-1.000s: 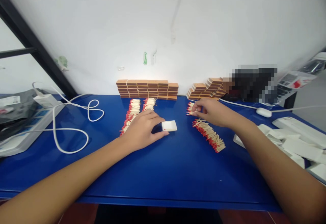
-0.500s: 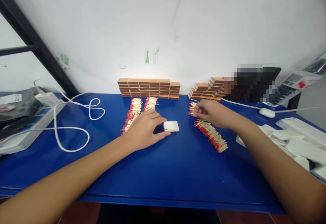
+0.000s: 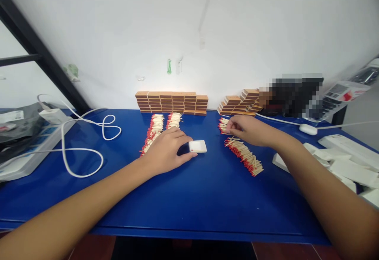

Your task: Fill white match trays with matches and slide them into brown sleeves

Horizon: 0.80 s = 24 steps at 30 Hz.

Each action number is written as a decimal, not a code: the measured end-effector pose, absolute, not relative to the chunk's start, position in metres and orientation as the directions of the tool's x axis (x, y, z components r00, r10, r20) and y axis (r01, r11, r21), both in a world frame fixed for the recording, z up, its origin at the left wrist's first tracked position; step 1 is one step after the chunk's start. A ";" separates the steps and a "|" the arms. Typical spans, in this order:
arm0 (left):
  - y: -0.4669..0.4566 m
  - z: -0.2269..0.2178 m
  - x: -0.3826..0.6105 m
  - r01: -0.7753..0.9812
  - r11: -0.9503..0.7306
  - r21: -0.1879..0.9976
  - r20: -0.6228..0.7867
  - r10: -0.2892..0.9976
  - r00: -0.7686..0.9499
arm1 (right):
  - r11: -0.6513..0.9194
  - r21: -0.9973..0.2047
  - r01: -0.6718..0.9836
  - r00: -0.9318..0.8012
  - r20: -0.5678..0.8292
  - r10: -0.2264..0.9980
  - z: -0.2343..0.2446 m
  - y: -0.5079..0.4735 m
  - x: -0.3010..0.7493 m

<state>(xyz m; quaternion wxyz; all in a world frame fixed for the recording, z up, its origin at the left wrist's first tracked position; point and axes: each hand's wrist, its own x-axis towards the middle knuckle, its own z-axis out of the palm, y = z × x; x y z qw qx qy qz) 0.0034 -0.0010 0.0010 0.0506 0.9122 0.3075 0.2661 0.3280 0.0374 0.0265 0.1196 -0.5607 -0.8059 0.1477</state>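
My left hand (image 3: 166, 149) rests on the blue table (image 3: 189, 197) with thumb and fingers closed on the left end of a small white matchbox tray (image 3: 197, 146). Behind it lie two rows of red-tipped matches (image 3: 156, 128). My right hand (image 3: 250, 130) is curled over the far end of another row of red-tipped matches (image 3: 244, 156), its fingertips pinching a few matches near the small bunch (image 3: 222, 125).
Brown matchboxes are stacked along the wall (image 3: 171, 102), with a leaning pile (image 3: 239, 103) to the right. White box sleeves (image 3: 340, 161) lie at the right. A white cable (image 3: 83, 149) and power strip (image 3: 26, 153) lie at the left.
Hardly anything has moved. My right hand has shifted slightly at the far bunch of matches; my left hand stays on the white tray.
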 end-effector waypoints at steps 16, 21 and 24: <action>0.000 0.000 0.005 0.528 -0.819 0.224 0.461 0.566 0.683 | 0.531 -0.429 0.731 -0.564 0.061 0.824 0.029 -0.024 0.255; 0.000 0.000 0.004 0.492 -0.843 0.216 0.480 0.531 0.698 | 0.548 -0.363 0.754 -0.567 0.062 0.821 0.025 -0.026 0.252; 0.000 0.000 0.004 0.482 -0.849 0.218 0.488 0.523 0.699 | 0.564 -0.289 0.773 -0.575 0.055 0.816 0.022 -0.027 0.248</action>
